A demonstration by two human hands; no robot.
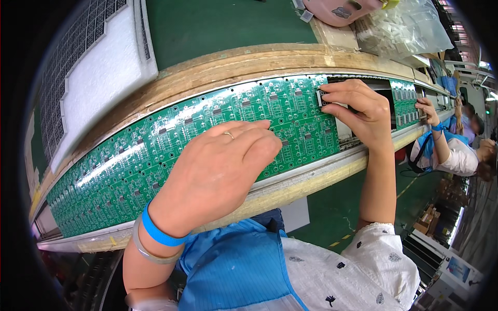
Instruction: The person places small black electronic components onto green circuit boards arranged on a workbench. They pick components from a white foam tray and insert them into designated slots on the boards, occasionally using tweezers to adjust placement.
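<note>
A long green circuit board panel (207, 111), dotted with small black chips, lies along a metal-edged rail before me. Bent over its middle is my left hand (228, 160), wearing a ring and a blue wristband. Its fingers curl under, so whatever they hold is hidden. At the panel's right end my right hand (363, 106) pinches a small black component (320, 98) with a pale edge between thumb and fingers. That part is just over or touching the board; I cannot tell which.
A white foam slab (111, 72) bearing rows of black components stands at upper left. Beyond the wooden ledge (233, 59) are a pink container (340, 11) and a clear bag of white pieces (404, 31). Further right, a co-worker's hand (428, 111) touches another green panel (404, 103).
</note>
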